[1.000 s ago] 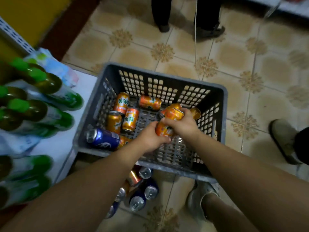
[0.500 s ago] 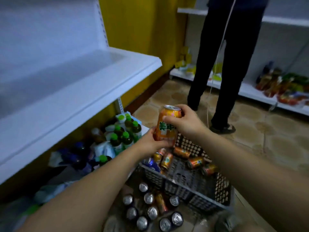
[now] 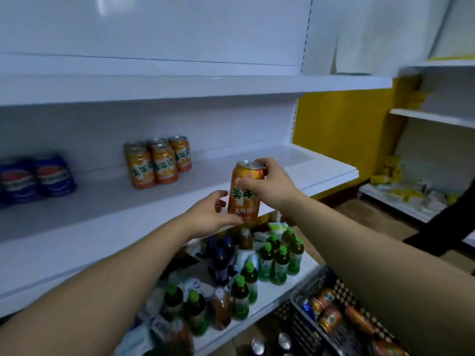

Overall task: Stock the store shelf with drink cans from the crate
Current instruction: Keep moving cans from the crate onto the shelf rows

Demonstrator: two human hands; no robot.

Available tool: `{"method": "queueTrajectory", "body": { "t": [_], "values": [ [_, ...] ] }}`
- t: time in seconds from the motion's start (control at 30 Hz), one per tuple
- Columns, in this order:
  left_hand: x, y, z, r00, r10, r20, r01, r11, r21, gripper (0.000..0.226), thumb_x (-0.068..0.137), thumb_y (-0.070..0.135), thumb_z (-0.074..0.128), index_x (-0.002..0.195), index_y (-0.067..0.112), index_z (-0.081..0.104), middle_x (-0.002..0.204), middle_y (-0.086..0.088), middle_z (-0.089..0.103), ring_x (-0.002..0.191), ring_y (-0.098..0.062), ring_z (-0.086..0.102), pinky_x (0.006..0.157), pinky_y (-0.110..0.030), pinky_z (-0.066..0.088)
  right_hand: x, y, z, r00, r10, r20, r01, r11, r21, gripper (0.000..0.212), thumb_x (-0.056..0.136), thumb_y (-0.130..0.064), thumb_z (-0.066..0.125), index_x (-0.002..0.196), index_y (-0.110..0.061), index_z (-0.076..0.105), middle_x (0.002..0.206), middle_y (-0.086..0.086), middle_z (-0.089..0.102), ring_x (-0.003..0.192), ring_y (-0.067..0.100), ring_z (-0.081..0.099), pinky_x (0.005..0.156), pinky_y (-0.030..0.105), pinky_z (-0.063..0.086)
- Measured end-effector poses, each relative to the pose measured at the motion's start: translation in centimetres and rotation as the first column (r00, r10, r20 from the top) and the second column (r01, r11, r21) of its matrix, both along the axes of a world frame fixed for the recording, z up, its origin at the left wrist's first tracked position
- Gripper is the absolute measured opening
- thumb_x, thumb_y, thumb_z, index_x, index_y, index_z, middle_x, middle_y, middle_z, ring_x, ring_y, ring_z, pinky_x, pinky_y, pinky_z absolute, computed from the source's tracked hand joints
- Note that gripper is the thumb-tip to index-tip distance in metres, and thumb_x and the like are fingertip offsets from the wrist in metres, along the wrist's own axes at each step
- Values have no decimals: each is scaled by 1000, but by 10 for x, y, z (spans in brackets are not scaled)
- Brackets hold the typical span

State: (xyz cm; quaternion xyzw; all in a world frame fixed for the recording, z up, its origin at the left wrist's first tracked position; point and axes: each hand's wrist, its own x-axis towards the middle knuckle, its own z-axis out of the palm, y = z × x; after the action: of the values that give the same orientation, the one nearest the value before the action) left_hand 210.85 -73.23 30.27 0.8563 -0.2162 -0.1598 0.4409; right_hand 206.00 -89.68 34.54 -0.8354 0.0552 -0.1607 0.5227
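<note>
An orange drink can [image 3: 244, 190] is held upright between both hands, in front of the edge of the middle shelf [image 3: 303, 173]. The right hand [image 3: 270, 183] is closed over its rim and upper wall; the left hand [image 3: 210, 214] is cupped loosely against its base, fingers only partly curled. The can is judged rigid and, if full, moderately heavy, with a smooth printed wall that may slip; its thin sides could dent under a hard squeeze, so a hold around the mid-body or under the base is judged safest. It is seen as orange with green lettering and a silver top. Beyond and left of the hands, matching orange cans [image 3: 158, 161] are grouped on the same shelf, with blue cans [image 3: 36, 177] farther left. Below the right forearm, the crate [image 3: 303, 301] is seen with more cans inside
</note>
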Motion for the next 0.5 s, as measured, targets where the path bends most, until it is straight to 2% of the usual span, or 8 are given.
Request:
{"method": "queueTrajectory", "body": {
  "t": [0.07, 0.13, 0.2, 0.3, 0.4, 0.5],
  "values": [
    [8, 36, 2, 991, 91, 99, -107, 981, 162, 87, 77, 44, 74, 148, 19, 30, 149, -5, 38, 132, -21, 42, 104, -32, 39, 15, 22, 1, 998, 65, -19, -65, 998, 5, 72, 74, -35, 80, 133, -19, 43, 108, -3, 55, 101, 19, 60, 85, 35, 52],
    [17, 71, -3, 959, 153, 239, -230, 912, 339, 80, 81, 54, 65, 146, 20, 34, 151, -4, 34, 132, -22, 41, 106, -35, 39, 32, 39, -1, 990, 128, -55, -128, 992, 8, 73, 75, -33, 80, 135, -18, 41, 109, -3, 54, 105, 21, 59, 90, 38, 51],
    [22, 100, -11, 931, 184, 316, -325, 814, 482, 78, 82, 65, 54, 145, 22, 36, 152, -3, 34, 134, -22, 39, 109, -39, 35, 48, 53, -4, 982, 174, -79, -175, 984, -7, 74, 76, -30, 80, 137, -18, 39, 114, -2, 54, 106, 21, 57, 90, 37, 49],
    [24, 128, -22, 926, 179, 331, -364, 653, 664, 78, 86, 73, 33, 150, 29, 23, 159, 2, 16, 146, -21, 14, 116, -48, 12, 72, 72, -9, 973, 215, -86, -217, 976, -17, 74, 77, -24, 79, 138, -17, 39, 118, 1, 54, 101, 18, 54, 85, 32, 46],
    [26, 139, -30, 936, 211, 283, -352, 600, 718, 82, 83, 80, 22, 151, 37, 9, 161, 6, -1, 148, -19, -4, 115, -57, -1, 94, 82, -18, 970, 228, -78, -232, 972, -43, 71, 79, -23, 77, 139, -17, 39, 112, -2, 51, 100, 17, 53, 84, 31, 46],
    [32, 140, -36, 936, 222, 272, -351, 600, 719, 83, 81, 82, 20, 150, 40, 3, 161, 7, -5, 148, -19, -7, 114, -59, -2, 116, 84, -27, 978, 203, -46, -205, 978, -40, 72, 80, -25, 76, 140, -18, 37, 113, -4, 51, 104, 19, 55, 86, 33, 48]
  ]
}}
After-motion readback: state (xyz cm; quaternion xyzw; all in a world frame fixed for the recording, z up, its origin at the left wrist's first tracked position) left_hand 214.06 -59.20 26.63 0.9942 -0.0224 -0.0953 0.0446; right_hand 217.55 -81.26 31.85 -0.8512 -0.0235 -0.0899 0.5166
